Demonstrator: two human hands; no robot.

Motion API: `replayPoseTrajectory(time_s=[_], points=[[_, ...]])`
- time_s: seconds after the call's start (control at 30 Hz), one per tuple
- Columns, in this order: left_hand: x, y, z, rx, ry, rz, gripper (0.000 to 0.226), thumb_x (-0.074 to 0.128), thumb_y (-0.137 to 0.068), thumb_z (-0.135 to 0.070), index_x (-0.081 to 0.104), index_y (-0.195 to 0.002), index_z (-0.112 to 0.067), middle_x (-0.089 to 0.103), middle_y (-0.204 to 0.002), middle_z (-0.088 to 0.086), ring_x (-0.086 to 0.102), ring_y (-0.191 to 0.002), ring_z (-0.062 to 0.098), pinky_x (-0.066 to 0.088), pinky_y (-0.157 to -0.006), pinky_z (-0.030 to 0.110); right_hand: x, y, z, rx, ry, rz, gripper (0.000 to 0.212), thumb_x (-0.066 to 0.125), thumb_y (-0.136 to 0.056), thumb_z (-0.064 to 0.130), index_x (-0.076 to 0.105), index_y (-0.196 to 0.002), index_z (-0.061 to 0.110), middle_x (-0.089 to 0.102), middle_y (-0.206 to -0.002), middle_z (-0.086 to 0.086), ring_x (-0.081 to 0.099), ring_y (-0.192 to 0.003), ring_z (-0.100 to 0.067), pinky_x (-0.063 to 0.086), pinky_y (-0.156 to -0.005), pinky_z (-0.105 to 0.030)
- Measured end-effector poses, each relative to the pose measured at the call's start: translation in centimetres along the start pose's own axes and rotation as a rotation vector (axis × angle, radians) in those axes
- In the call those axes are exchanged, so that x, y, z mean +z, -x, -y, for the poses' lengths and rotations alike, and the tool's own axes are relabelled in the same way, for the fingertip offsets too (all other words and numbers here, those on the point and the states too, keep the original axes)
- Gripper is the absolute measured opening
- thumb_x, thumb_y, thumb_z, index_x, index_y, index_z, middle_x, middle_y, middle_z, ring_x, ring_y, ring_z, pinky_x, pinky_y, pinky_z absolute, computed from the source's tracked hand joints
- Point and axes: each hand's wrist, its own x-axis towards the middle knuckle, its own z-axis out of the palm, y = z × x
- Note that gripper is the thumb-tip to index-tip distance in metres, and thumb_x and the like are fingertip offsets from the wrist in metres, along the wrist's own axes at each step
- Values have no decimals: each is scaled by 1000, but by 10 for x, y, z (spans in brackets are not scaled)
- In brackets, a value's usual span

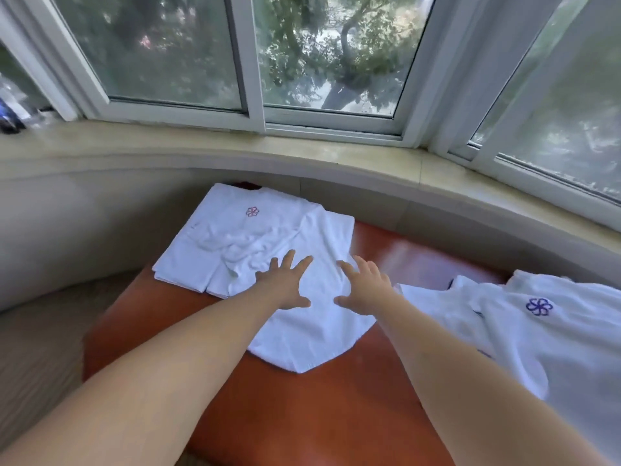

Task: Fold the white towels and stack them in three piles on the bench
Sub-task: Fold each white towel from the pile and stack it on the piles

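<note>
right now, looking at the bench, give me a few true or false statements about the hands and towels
1. Both hands, left and right, lie flat on the middle towel. True.
2. The far towel bears a blue flower. False: its flower is pink.
3. The right towel bears a purple flower. True.
4. The bench is green. False: it is reddish brown.
5. The right hand grips a towel corner. False: its fingers are spread flat.

White towels (312, 317) on the bench (336, 415): folded left, rumpled middle, loose heap right
</note>
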Motion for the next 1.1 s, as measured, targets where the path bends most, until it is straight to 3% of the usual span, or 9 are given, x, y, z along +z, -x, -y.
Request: replayPoseTrajectory(time_s=[0.3,0.6,0.73,0.83,1.0,1.1], points=[[14,-62,140,-43,37,88,105,65,-87,-61,-8,-160,-42,-13,-170,1,3,-154,38,34,-112,61,35,-109,108,-9,3,142,88,60,-92,58,9,-161,42,2,-171,-1,9,-155,-30,21,-123,-52],[55,-134,216,-75,6,147,91,57,-94,-56,1,-162,-32,19,-160,10,33,-139,36,46,-97,50,89,-185,164,32,-39,286,79,58,-97,39,12,-162,36,11,-168,-1,28,-148,-30,36,-114,-47],[61,-159,220,-58,-12,23,73,54,-100,-49,18,-157,-22,36,-145,12,43,-126,33,46,-79,40,96,-204,165,139,-33,218,67,52,-98,19,23,-157,27,40,-148,-3,52,-126,-29,46,-97,-41],[61,-178,221,-68,19,-62,57,55,-101,-42,34,-147,-16,43,-135,10,47,-120,31,42,-71,37,105,-219,163,296,-55,124,49,49,-93,7,37,-140,15,50,-124,-5,62,-104,-29,42,-80,-36],[58,-194,223,-43,-20,-97,28,59,-98,-16,49,-124,-13,48,-123,6,50,-111,26,40,-66,35,122,-229,159,330,-54,80,28,46,-91,1,50,-117,12,52,-114,-5,51,-78,-27,34,-73,-34],[55,-196,222,-25,-24,-108,25,55,-95,-4,56,-117,-14,49,-121,6,50,-109,25,40,-66,34,123,-229,157,318,-60,53,26,44,-89,-2,53,-108,13,46,-101,-2,47,-73,-26,35,-72,-33]])
